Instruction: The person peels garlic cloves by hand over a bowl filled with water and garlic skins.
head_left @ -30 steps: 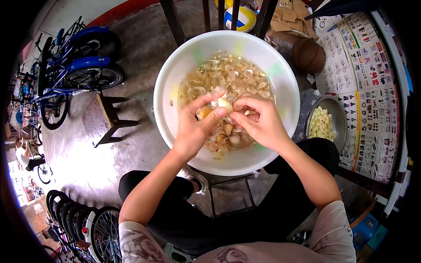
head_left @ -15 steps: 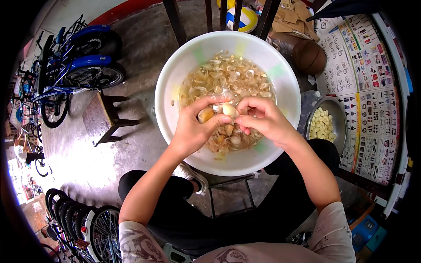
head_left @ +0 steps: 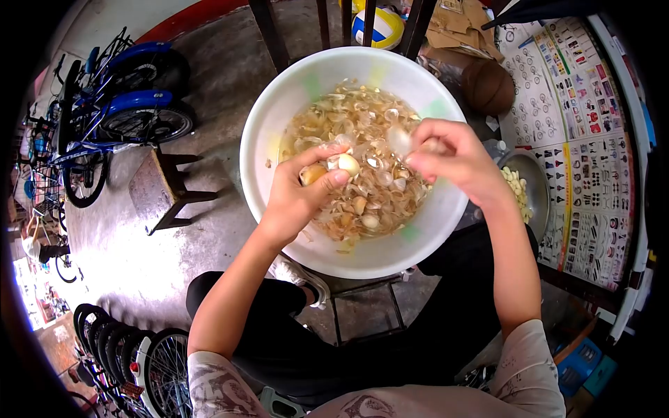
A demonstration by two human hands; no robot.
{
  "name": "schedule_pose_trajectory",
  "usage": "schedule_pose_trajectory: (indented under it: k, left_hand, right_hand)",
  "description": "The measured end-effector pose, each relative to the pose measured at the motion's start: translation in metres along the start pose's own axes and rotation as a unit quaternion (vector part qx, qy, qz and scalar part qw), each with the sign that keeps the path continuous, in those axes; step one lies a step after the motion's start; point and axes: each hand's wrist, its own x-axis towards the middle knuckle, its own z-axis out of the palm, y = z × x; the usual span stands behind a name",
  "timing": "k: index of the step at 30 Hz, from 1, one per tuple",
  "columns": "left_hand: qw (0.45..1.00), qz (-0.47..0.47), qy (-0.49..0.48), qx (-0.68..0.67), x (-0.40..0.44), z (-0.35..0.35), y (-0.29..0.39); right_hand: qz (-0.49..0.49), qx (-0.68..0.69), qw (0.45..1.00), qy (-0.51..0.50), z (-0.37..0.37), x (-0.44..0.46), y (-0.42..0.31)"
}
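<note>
Over the large white basin [head_left: 274, 111], my left hand [head_left: 300, 191] is closed around garlic cloves. A pale peeled clove [head_left: 348, 165] shows between its thumb and forefinger, and a brownish unpeeled clove [head_left: 313, 174] sits further back in the grip. My right hand [head_left: 449, 160] is apart from it, over the basin's right side, its fingers pinching a thin translucent skin [head_left: 399, 141]. Brown and clear garlic skins [head_left: 341, 115] float in water below both hands. To the right, a metal bowl [head_left: 539, 182] holds several peeled cloves [head_left: 517, 191], partly hidden by my right hand and forearm.
A small wooden stool [head_left: 157, 191] stands on the floor at the left, near blue bicycles [head_left: 143, 111]. Dark bars [head_left: 334, 24] rise behind the basin, with a volleyball [head_left: 378, 28] beyond them. A brown basketball [head_left: 489, 87] lies behind the metal bowl.
My right hand has moved away from my left hand, to the right and slightly up, with a piece of skin in its fingers. My left hand has shifted slightly left, still holding the cloves.
</note>
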Motion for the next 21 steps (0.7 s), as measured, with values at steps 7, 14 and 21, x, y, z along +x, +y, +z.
schedule_pose_trajectory:
  k: [7, 14, 21]
  left_hand:
    - [0.994, -0.048, -0.001, -0.101, 0.005, -0.002, -0.010]
    - [0.997, 0.042, 0.059, 0.015, 0.009, 0.006, -0.023]
    - [0.954, 0.203, 0.058, 0.213, 0.006, 0.008, -0.014]
  right_hand:
    - [-0.144, -0.453, 0.866, 0.156, 0.028, 0.011, 0.038]
    - [-0.044, 0.080, 0.994, 0.060, 0.071, 0.017, 0.035]
    - [0.058, 0.280, 0.956, 0.062, 0.076, 0.019, 0.043]
